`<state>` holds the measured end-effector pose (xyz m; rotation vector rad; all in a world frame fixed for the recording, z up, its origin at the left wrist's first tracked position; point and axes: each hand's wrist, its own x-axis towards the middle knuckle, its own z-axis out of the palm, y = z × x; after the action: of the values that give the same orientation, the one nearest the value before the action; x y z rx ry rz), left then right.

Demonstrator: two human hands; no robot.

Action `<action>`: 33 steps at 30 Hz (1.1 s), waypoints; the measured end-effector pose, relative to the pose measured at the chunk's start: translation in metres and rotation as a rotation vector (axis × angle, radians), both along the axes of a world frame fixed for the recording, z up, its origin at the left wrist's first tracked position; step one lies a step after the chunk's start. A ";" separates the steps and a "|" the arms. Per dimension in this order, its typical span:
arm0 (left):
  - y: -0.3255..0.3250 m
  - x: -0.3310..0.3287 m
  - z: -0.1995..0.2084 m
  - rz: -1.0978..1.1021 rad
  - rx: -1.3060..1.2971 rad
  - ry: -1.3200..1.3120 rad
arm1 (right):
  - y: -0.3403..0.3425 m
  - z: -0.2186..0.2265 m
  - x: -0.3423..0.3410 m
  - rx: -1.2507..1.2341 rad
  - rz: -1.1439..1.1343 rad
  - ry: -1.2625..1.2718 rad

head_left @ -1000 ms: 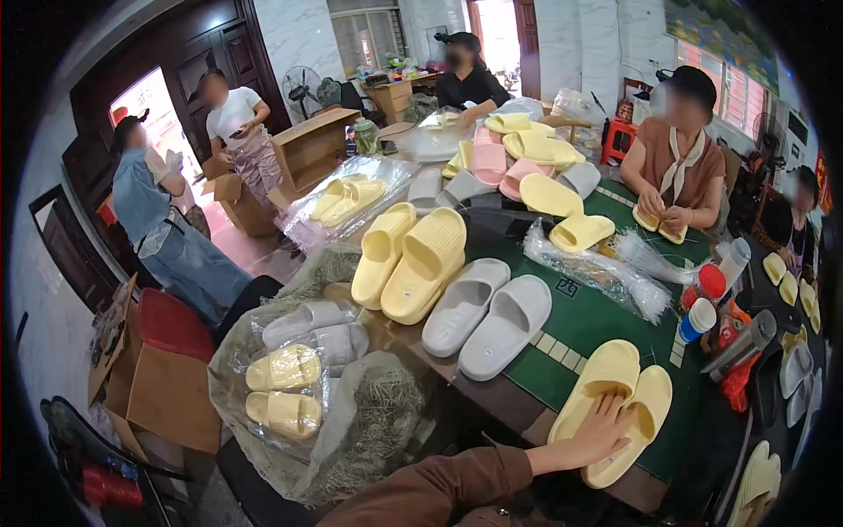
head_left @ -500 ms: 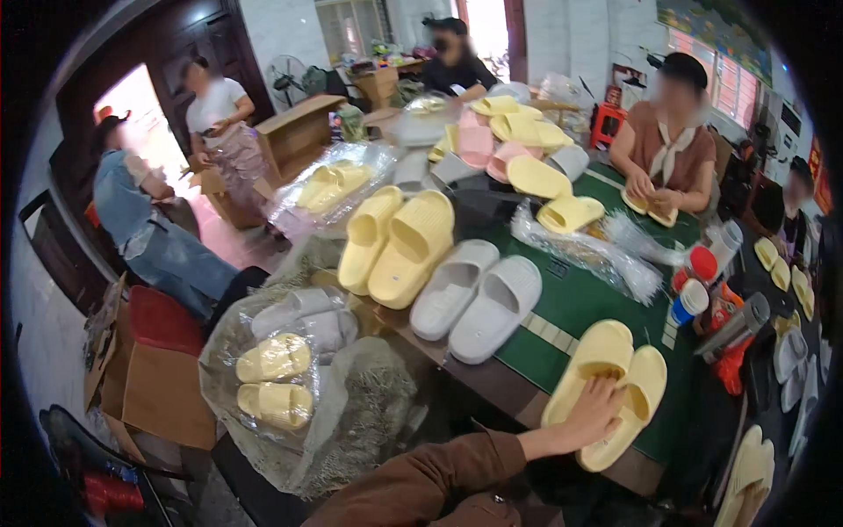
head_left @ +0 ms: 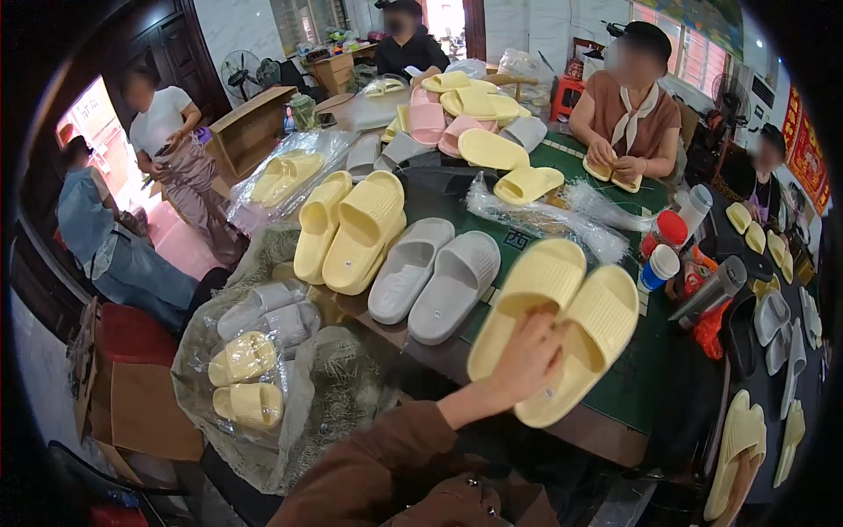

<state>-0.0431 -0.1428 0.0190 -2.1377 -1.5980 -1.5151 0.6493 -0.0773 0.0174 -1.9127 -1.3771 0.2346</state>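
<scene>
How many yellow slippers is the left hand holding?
2: the left yellow slipper and the right yellow slipper, side by side. The left hand hides part of each, but no third one shows in its grip.

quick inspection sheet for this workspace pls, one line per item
Surface: table with green mat
Job's things: yellow slipper pair in hand; grey slippers nearby on the table
Clutter: clear plastic packaging, red-lidded container, mesh sack with bagged slippers
Hands: left hand holds the yellow slipper pair; right hand apparently at another yellow pair, grip unclear
Cables: none clearly made out
Surroundings: several people, red chair, cardboard box
</scene>
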 end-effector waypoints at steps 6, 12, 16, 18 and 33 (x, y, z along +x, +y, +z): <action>-0.005 -0.106 0.044 0.348 -0.063 0.117 | -0.006 -0.001 0.003 0.001 0.008 0.004; -0.009 -0.176 0.039 0.485 -0.014 0.150 | -0.007 -0.004 0.003 -0.003 0.014 0.004; -0.007 -0.191 0.023 0.538 -0.055 0.185 | -0.011 -0.005 0.003 -0.012 0.016 0.003; -0.006 -0.194 0.014 0.551 -0.060 0.227 | -0.011 -0.004 0.003 -0.014 0.016 0.005; -0.001 -0.193 0.000 0.470 -0.081 0.223 | -0.035 -0.003 0.001 -0.034 0.072 0.007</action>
<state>-0.2357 -0.1440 0.0189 -1.7164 -1.9221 -1.0465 0.6499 -0.1123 0.0148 -1.8896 -1.4472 0.3015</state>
